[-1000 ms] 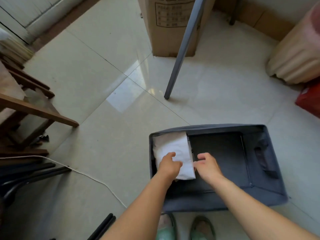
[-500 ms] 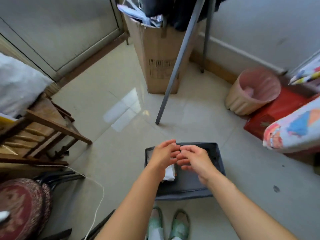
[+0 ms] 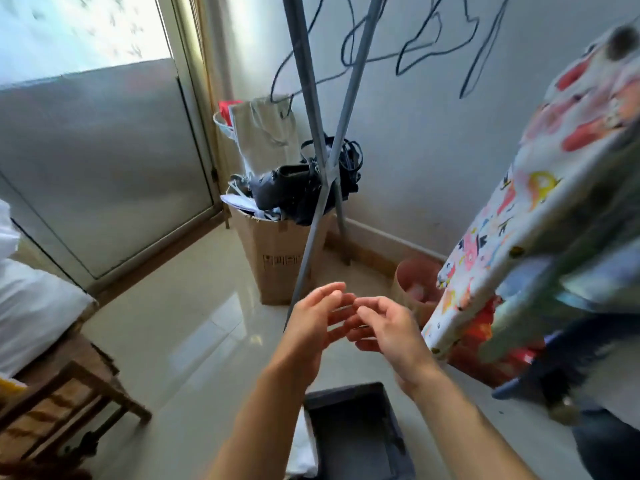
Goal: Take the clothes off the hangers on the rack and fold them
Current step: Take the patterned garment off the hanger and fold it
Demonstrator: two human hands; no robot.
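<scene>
A dark fabric bin (image 3: 346, 392) is seen on the floor below the arms, with a white folded cloth (image 3: 304, 448) at its left side. A cardboard box (image 3: 277, 261) by the rack (image 3: 309, 98) is stuffed with dark bags (image 3: 287, 188) and papers. The left hand (image 3: 311, 323) and right hand (image 3: 391, 327) are held up close together, fingers loosely spread, nothing gripped. Patterned clothes (image 3: 519, 216) are hung at the right, below empty hangers (image 3: 429, 32).

Glossy tiled floor (image 3: 180, 327), metal rack (image 3: 304, 84)
</scene>
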